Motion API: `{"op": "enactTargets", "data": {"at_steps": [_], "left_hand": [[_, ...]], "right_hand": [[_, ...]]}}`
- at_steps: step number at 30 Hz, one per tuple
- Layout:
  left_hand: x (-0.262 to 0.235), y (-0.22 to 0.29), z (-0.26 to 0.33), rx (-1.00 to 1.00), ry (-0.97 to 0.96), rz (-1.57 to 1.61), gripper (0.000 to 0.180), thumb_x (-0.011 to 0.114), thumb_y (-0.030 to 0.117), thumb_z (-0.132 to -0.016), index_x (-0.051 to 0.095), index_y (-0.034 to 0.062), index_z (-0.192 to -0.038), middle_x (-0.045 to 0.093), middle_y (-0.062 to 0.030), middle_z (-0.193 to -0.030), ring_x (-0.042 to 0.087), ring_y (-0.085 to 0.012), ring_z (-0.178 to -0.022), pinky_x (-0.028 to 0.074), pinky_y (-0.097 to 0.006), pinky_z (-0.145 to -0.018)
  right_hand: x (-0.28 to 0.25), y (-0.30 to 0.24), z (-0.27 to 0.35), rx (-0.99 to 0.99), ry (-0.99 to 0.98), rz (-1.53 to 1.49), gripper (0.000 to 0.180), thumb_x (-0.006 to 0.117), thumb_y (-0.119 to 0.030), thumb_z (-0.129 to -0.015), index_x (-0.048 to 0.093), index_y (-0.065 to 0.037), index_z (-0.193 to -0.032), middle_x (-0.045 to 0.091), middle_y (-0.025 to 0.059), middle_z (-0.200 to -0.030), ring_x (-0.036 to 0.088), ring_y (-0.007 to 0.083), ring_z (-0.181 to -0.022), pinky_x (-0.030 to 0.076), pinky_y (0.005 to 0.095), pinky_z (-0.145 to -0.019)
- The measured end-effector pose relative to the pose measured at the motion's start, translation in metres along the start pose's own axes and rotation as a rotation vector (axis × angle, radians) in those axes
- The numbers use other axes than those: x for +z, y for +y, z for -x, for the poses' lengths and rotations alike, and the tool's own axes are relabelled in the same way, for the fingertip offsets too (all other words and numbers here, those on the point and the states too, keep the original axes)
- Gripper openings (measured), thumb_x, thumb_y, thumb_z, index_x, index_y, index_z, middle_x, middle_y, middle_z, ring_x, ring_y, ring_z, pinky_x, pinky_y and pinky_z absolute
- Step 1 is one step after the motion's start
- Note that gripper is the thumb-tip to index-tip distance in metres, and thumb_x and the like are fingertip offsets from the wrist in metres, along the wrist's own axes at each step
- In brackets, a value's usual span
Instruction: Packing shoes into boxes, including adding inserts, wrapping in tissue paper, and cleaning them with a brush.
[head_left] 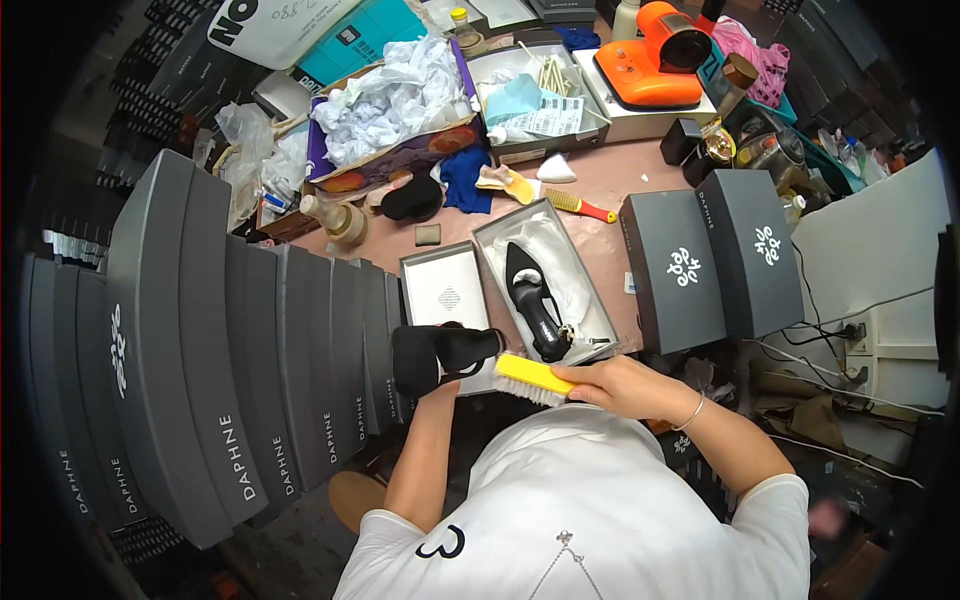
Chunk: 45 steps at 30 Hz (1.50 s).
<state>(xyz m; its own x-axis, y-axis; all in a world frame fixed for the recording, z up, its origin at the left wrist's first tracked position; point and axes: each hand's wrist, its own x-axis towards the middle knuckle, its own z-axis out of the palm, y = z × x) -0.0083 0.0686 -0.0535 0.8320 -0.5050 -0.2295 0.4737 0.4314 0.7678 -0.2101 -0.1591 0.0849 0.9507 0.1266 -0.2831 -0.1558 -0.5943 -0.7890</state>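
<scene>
A black shoe (418, 358) is held up in my left hand (452, 386), whose fingers are largely hidden behind it. My right hand (622, 386) grips a yellow brush (530, 373) with white bristles pointing down. The brush's end is close to the shoe's right end; whether they touch I cannot tell. Just beyond my hands, a matching black pointed slingback shoe (524, 280) lies in an open grey shoebox (484, 228) lined with white tissue paper (570, 290). A shallow box lid (440, 283), white inside, lies left of that box, partly covered by the held shoe.
Stacked grey shoeboxes (250, 370) line the left side, and two more boxes (675, 268) stand at right. Behind are a tissue-filled carton (455, 75), a tray of supplies (540, 100), an orange machine (650, 75), a yellow-and-red brush (580, 205) and a blue cloth (465, 180).
</scene>
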Motion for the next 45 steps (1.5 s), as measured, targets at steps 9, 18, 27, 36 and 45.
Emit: {"op": "enactTargets", "data": {"at_steps": [9, 18, 27, 36, 45], "left_hand": [[0.03, 0.009, 0.015, -0.173, 0.033, 0.13, 0.027, 0.058, 0.024, -0.086, 0.058, 0.0003, -0.1, 0.064, -0.0204, -0.092, 0.064, -0.0353, -0.086, 0.053, -0.05, -0.083], [0.038, 0.006, 0.013, -0.245, 0.256, 0.297, 0.029, 0.051, 0.03, -0.089, 0.063, 0.0043, -0.092, 0.066, -0.0163, -0.095, 0.064, -0.0329, -0.087, 0.053, -0.051, -0.083], [0.093, -0.021, 0.04, -0.771, 0.285, 0.929, 0.032, 0.052, 0.03, -0.089, 0.063, 0.0017, -0.099, 0.063, -0.0139, -0.088, 0.065, -0.0293, -0.081, 0.059, -0.039, -0.069], [0.116, -0.009, 0.078, -0.737, 0.13, 0.674, 0.038, 0.043, 0.046, -0.095, 0.06, 0.0132, -0.104, 0.064, -0.0038, -0.092, 0.066, -0.0162, -0.077, 0.056, -0.028, -0.058], [0.046, 0.037, 0.083, -0.217, 0.241, -0.146, 0.018, 0.056, 0.027, -0.095, 0.057, 0.0089, -0.093, 0.062, -0.0041, -0.088, 0.06, -0.0128, -0.083, 0.052, -0.03, -0.072]], "right_hand": [[-0.012, 0.014, 0.032, 0.076, 0.097, 0.624, 0.04, 0.06, -0.036, -0.087, 0.059, -0.018, -0.124, 0.056, 0.004, -0.066, 0.059, 0.0185, -0.051, 0.047, 0.0286, -0.045], [-0.017, 0.065, 0.045, 0.07, 0.218, 0.397, 0.046, 0.058, -0.032, -0.089, 0.05, -0.02, -0.132, 0.059, 0.0112, -0.071, 0.061, 0.0289, -0.056, 0.049, 0.0392, -0.05], [-0.058, 0.05, -0.024, -0.211, 0.28, 0.149, 0.097, 0.079, -0.037, -0.071, 0.025, -0.013, -0.147, 0.03, 0.0256, -0.144, 0.036, 0.042, -0.129, 0.034, 0.0444, -0.104], [0.006, 0.014, -0.068, -0.282, 0.076, -0.479, 0.029, 0.076, -0.012, -0.072, 0.063, -0.001, -0.095, 0.053, 0.0197, -0.127, 0.046, 0.0294, -0.122, 0.035, 0.0393, -0.101], [0.033, -0.022, -0.089, -0.272, 0.322, -0.24, 0.037, 0.084, -0.02, -0.066, 0.052, -0.005, -0.077, 0.054, 0.0191, -0.119, 0.054, 0.0356, -0.107, 0.047, 0.0376, -0.086]]}}
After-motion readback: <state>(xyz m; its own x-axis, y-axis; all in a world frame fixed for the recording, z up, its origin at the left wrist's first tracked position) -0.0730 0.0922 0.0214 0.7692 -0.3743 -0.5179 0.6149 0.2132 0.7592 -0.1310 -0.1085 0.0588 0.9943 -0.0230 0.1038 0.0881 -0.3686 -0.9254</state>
